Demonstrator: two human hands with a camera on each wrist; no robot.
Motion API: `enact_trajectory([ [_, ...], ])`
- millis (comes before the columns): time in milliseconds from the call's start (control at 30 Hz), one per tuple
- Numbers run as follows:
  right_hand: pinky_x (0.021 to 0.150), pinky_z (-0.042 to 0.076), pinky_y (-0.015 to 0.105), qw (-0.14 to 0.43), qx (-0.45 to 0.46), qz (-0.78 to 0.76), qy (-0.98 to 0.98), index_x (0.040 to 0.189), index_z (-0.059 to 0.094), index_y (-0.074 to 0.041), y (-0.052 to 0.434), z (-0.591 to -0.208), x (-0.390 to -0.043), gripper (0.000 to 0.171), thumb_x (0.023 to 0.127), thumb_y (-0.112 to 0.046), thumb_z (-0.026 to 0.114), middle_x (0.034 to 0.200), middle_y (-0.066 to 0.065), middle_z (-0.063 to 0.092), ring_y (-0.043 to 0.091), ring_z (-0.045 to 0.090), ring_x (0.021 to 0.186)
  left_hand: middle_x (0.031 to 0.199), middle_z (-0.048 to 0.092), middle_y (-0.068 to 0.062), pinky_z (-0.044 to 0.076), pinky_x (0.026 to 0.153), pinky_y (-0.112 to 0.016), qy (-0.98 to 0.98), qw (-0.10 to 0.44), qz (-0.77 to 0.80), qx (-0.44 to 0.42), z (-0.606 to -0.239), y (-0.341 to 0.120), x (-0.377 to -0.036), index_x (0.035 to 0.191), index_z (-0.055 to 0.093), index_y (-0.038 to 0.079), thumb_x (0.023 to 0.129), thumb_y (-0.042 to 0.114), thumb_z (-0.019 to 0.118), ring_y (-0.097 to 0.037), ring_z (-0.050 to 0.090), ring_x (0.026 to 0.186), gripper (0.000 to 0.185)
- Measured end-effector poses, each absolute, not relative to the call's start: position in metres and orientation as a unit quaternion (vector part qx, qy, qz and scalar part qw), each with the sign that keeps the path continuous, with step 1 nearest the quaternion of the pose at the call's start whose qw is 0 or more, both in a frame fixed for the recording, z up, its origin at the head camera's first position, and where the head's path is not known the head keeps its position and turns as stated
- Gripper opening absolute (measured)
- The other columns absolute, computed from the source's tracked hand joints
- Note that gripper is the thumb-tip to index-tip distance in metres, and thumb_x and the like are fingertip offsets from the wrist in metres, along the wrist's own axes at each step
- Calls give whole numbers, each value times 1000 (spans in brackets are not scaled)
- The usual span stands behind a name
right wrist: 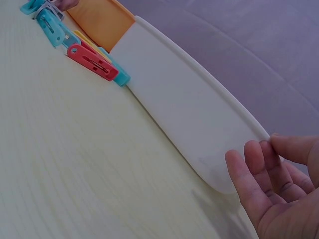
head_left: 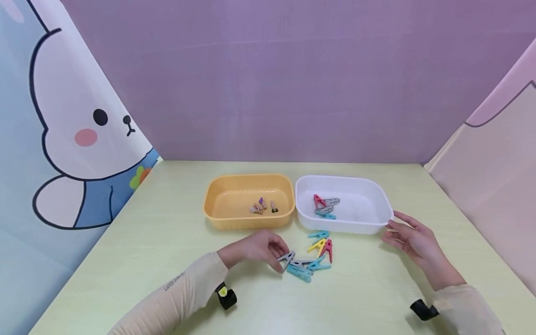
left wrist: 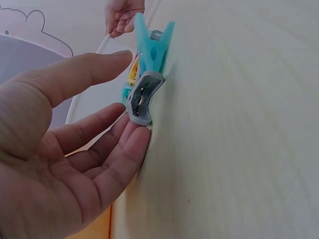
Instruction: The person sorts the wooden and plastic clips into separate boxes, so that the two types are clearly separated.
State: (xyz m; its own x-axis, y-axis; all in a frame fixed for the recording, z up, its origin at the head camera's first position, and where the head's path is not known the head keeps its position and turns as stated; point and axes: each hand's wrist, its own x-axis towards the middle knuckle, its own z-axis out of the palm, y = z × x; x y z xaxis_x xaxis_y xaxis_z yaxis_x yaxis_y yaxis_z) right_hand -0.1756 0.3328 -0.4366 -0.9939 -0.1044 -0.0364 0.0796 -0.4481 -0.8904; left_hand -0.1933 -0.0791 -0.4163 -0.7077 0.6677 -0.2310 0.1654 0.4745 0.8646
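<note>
Left hand [head_left: 255,249] is reaching into the loose pile of clothespins on the table [head_left: 176,242], fingertips [left wrist: 130,137] touching the grey clothespin [head_left: 287,258] at the pile's left edge; fingers are relaxed and apart, not clamped yet. Right hand [head_left: 412,242] is resting at the right end of the white tub [head_left: 378,200], fingers loose, touching its rim, holding nothing. Orange tub [head_left: 217,204] is sitting just beside it, holding small pins. Step looks like pick-up starting; next move calls for pinching the grey pin clear of the blue clothespin [head_left: 299,272] it's touching.
</note>
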Motion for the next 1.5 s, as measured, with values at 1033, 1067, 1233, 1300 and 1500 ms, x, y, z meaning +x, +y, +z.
enact_trajectory([
  [1033,74,62,37,51,-9,-850,525,110,73,-18,332,-436,-175,31,99,5,55,88,7,72,19,72,74,84,65,3,50,71,-21,851,226,412,235,-417,-73,-180,101,73,2,67,2,87,-9,57,77,36],
  [1067,74,62,37,51,-9,-850,524,110,73,-18,332,-436,-175,31,99,5,55,88,7,72,19,72,74,85,66,2,50,71,-21,848,227,416,235,-417,-73,-179,101,73,1,67,2,87,-9,58,77,36],
  [1233,74,61,36,51,-11,-850,525,110,73,-18,333,-436,-175,31,99,5,54,88,7,72,19,72,75,86,67,2,50,71,-21,842,234,428,229,-418,-76,-180,101,74,1,70,4,86,-10,59,79,34],
  [1300,74,61,36,51,-10,-849,526,110,73,-18,333,-436,-175,31,99,5,54,88,7,72,19,72,74,86,68,2,50,72,-21,841,238,432,223,-419,-78,-181,102,74,2,71,5,85,-11,59,80,32],
  [1500,74,61,37,50,-9,-847,529,110,73,-18,332,-436,-175,31,99,4,55,88,7,71,19,71,74,87,69,1,50,73,-22,833,251,445,212,-418,-83,-183,103,74,2,74,7,84,-12,60,82,31],
])
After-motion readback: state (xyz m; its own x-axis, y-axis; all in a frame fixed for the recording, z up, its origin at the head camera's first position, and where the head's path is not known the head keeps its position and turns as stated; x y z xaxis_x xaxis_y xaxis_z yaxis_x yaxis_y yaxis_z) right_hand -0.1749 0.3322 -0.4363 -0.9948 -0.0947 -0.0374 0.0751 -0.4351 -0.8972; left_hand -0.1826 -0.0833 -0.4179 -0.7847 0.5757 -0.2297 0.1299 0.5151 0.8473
